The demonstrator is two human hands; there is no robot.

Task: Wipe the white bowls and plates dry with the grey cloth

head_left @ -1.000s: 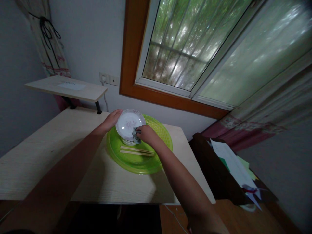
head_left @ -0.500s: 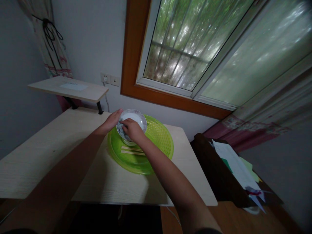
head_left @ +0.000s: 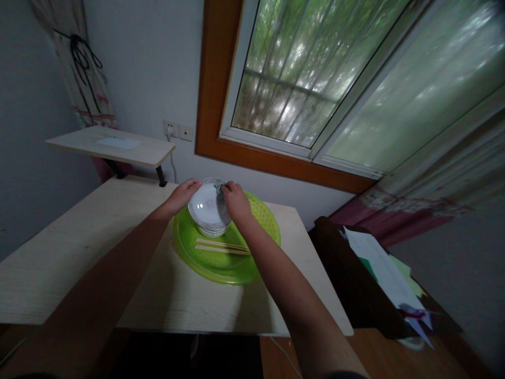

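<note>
A white bowl [head_left: 207, 206] with a patterned rim is tilted toward me, on top of other white bowls [head_left: 212, 231]. My left hand [head_left: 184, 193] grips its left rim, fingers together at the edge. Pinched in my right hand [head_left: 237, 202] is a small grey-green cloth [head_left: 219, 190], pressed to the inside of the bowl near its upper right rim. Under the bowls lies a round, bright green plastic tray [head_left: 193, 266] with a textured surface. Light wooden chopsticks [head_left: 219, 249] rest on the tray in front of the bowls, their right ends partly behind my right forearm.
The tray stands on a pale wooden desk [head_left: 150, 295]. A raised shelf [head_left: 145, 152] with a paper [head_left: 119, 142] on it is at the back left. Behind the desk are a wall socket [head_left: 177, 130] and a window. A dark cabinet [head_left: 339, 268] with papers stands at the right.
My right hand has moved with the cloth from the left side of the bowl's inside to its upper right. My left hand stays on the rim.
</note>
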